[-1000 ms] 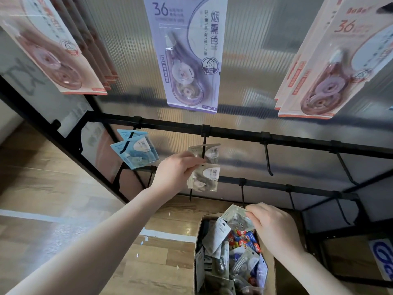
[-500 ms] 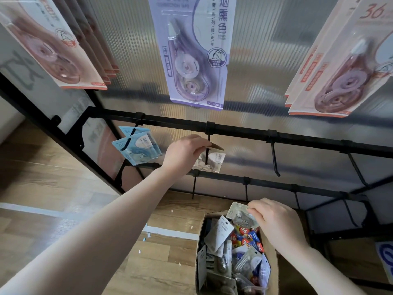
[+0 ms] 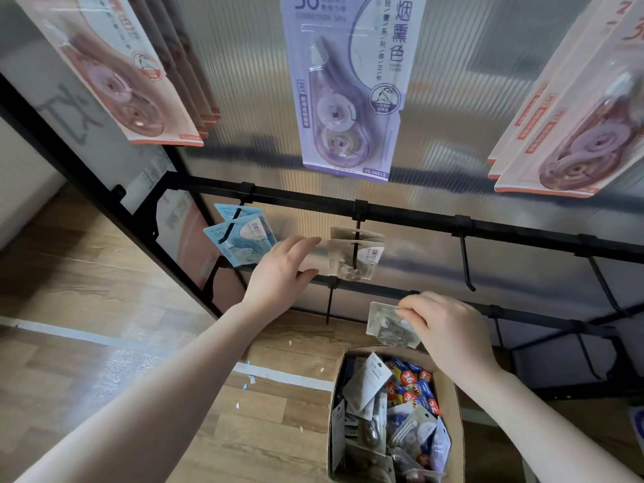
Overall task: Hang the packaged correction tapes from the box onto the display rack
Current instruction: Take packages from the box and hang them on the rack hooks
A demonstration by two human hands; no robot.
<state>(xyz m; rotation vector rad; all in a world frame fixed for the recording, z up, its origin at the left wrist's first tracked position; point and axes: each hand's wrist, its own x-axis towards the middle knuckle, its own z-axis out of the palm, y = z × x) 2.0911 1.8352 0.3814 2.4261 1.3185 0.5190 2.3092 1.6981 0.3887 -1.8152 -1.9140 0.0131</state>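
Head view: my left hand (image 3: 283, 270) hangs released beside the hung beige packs (image 3: 353, 254); my right hand (image 3: 444, 329) pinches the next pack (image 3: 385, 324), ready for hanging.

You face a black rack (image 3: 400, 217) against ribbed, frosted grey panelling (image 3: 244, 81). It carries a lilac packet (image 3: 345, 85), pale pink packets with orange edging (image 3: 115, 71), light blue packets (image 3: 240, 238) and beige ones (image 3: 355, 254). Your brown box (image 3: 453, 413) holds grey, blue and red packets over a wood-grain floor (image 3: 104, 308).
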